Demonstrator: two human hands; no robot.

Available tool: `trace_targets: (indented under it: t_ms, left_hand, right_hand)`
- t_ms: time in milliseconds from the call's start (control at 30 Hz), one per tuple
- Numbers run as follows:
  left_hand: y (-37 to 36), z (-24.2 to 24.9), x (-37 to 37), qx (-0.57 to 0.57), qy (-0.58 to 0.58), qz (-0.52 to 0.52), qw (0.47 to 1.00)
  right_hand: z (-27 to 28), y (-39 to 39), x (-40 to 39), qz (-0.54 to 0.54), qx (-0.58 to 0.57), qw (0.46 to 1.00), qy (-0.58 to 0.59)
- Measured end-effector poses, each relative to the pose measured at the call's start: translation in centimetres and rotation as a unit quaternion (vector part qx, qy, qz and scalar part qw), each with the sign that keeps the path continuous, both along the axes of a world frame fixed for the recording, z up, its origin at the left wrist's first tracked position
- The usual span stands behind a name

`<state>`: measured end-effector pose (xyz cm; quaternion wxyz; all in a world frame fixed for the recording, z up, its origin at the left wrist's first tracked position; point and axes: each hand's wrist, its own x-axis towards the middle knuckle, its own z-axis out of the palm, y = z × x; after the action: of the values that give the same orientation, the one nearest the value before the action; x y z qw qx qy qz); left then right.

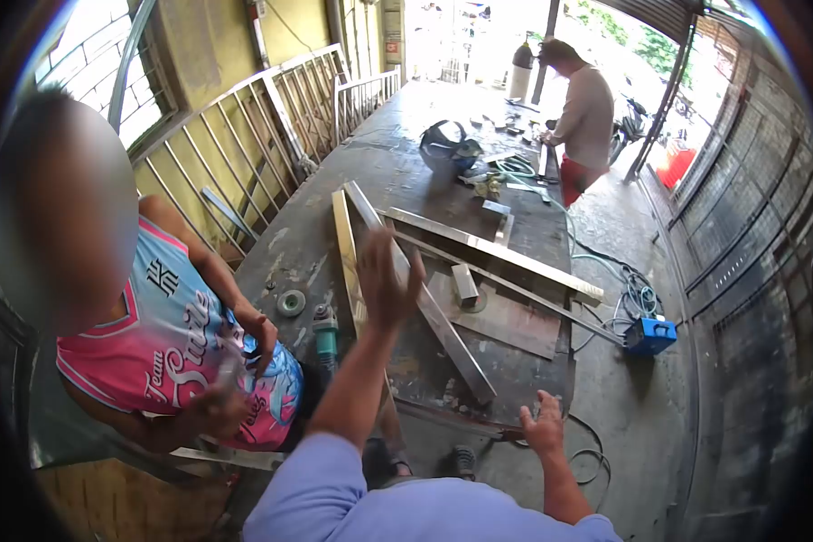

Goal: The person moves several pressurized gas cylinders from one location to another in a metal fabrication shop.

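My left hand (389, 278) is raised over the table, fingers up and apart, with nothing in it. It overlaps a long metal bar (447, 334) that lies slantwise across the tabletop (397, 167). Off the table's near right corner is my right hand (544, 425), also empty, its fingers spread. Left of my left hand lie a yellowish bar (344, 244) and a green angle grinder (325, 336). A round disc (291, 303) rests beside the grinder. To the right, a short metal block (465, 284) sits on a flat plate (515, 323), below another long bar (506, 253).
At my left stands a person (181, 334) with both hands before the chest. Another person (583, 117) leans over the far end near a dark welding helmet (447, 147). A blue machine (650, 336) with cables is on the floor. Metal railings (244, 135) line the left wall.
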<state>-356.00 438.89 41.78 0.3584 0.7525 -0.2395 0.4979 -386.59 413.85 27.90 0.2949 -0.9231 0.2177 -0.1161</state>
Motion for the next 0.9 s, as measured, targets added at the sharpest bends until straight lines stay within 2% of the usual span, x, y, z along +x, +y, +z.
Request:
trace_targets:
  t_ms: [67, 100, 133, 200, 267, 333, 367, 467, 500, 533, 567, 600, 633, 667, 800, 867, 900]
  left_hand:
    - [-0.6, -7.0, -6.9, 0.104, 0.127, 0.046, 0.985]
    - [0.0, -12.1, -10.2, 0.115, 0.231, 0.062, 0.964]
    - [1.4, -16.5, -13.0, 0.158, 0.365, 0.124, 0.909]
    - [3.7, -23.5, -16.5, 0.161, 0.528, 0.273, 0.788]
    - [4.1, -24.6, -17.5, 0.127, 0.618, 0.306, 0.713]
    - [4.3, -25.2, -16.0, 0.102, 0.678, 0.278, 0.673]
    - [4.9, -25.9, -15.8, 0.094, 0.710, 0.264, 0.646]
    - [6.8, -28.7, -15.0, 0.082, 0.697, 0.232, 0.674]
    - [8.4, -29.3, -15.0, -0.012, 0.705, 0.114, 0.700]
    - [10.1, -30.5, -14.6, -0.124, 0.729, -0.049, 0.671]
    - [10.5, -31.2, -14.5, -0.119, 0.750, 0.034, 0.650]
    - [11.0, -31.2, -15.0, -0.113, 0.746, 0.036, 0.655]
    - [11.7, -31.7, -15.4, -0.141, 0.780, 0.005, 0.609]
    - [12.2, -31.9, -15.8, -0.105, 0.777, 0.015, 0.620]
    - [10.8, -31.4, -16.5, 0.030, 0.714, 0.091, 0.694]
    - [7.1, -28.8, -19.0, -0.049, 0.650, 0.075, 0.755]
    - [6.7, -28.2, -21.9, -0.119, 0.615, 0.093, 0.774]
  right_hand:
    - [-2.2, -1.1, -2.1, 0.029, -0.047, 0.998, -0.024]
    - [-2.4, -1.3, -3.5, 0.040, -0.013, 0.999, -0.012]
    - [-2.3, -1.3, -4.9, 0.049, 0.021, 0.999, -0.001]
    - [-3.2, -1.9, -6.9, 0.063, 0.082, 0.994, 0.047]
    - [-3.7, -2.9, -8.6, 0.097, 0.077, 0.983, 0.132]
    - [-4.6, -3.7, -9.4, 0.133, 0.062, 0.968, 0.204]
    - [-5.0, -3.9, -9.8, 0.153, 0.067, 0.965, 0.202]
    - [-4.4, -5.5, -9.9, 0.194, 0.073, 0.960, 0.191]
    - [-3.7, -6.2, -9.5, 0.199, 0.071, 0.961, 0.181]
    - [-3.1, -7.0, -9.4, 0.204, 0.069, 0.962, 0.170]
    - [-3.2, -8.1, -9.6, 0.192, 0.075, 0.963, 0.172]
    - [-3.7, -9.2, -9.8, 0.181, 0.083, 0.965, 0.172]
    - [-4.0, -10.0, -10.1, 0.169, 0.092, 0.966, 0.175]
    - [-3.1, -10.7, -10.5, 0.161, 0.098, 0.962, 0.197]
    - [-6.4, -12.5, -12.3, 0.175, 0.050, 0.957, 0.226]
    - [-7.6, -13.0, -13.3, 0.217, 0.053, 0.939, 0.262]
    - [-8.9, -13.4, -14.1, 0.191, 0.091, 0.943, 0.255]
